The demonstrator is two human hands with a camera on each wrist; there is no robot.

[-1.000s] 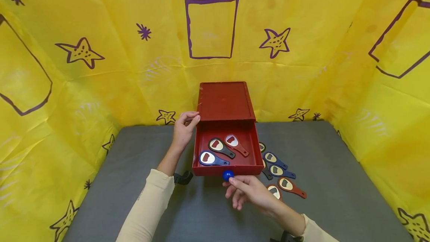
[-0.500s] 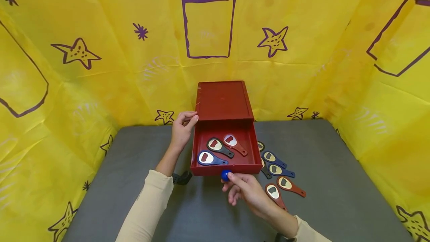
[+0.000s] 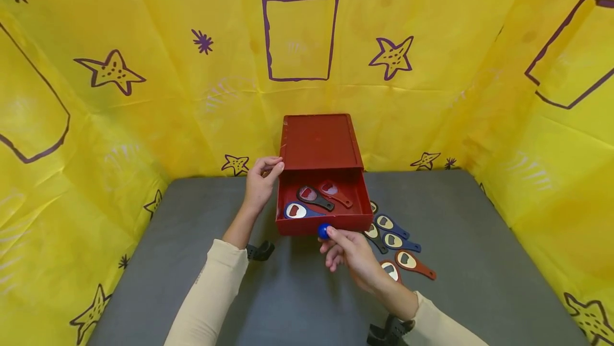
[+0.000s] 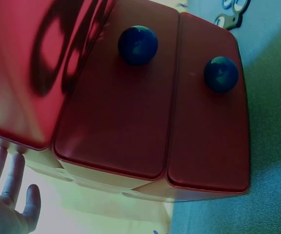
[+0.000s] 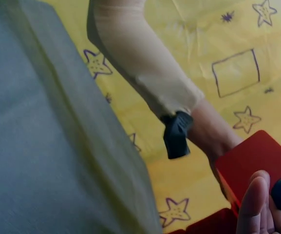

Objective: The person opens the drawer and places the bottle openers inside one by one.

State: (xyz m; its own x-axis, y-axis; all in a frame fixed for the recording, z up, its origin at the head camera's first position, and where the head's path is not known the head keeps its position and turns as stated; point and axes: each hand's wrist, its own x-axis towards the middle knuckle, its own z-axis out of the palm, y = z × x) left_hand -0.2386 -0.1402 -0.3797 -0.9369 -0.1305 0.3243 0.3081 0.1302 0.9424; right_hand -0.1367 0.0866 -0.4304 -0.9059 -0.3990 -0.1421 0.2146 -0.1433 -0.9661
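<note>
A red drawer unit (image 3: pixel 320 141) stands at the back of the table, its top drawer (image 3: pixel 302 226) pulled partway out. Inside lie a blue bottle opener (image 3: pixel 310 212), a black one (image 3: pixel 325 203) and a red one (image 3: pixel 343 199), the last two in the unit's shadow. My right hand (image 3: pixel 357 255) pinches the drawer's round blue knob (image 3: pixel 323 231) between thumb and fingers. At the unit's left side, my left hand (image 3: pixel 258 188) touches the top's front corner with extended fingers. Two lower drawers with blue knobs (image 4: pixel 138 45) appear shut in the left wrist view.
Several more bottle openers, blue (image 3: pixel 402 243), red (image 3: pixel 415 265) and black (image 3: pixel 377 238), lie on the grey table (image 3: pixel 479 260) right of the unit, some partly hidden by the drawer or right hand. A yellow patterned cloth (image 3: pixel 192 122) walls the back and sides.
The top drawer has slid some way back into the unit, with the right hand moving forward on its knob. The openers inside went along into shadow. The left hand has stayed at the corner.
</note>
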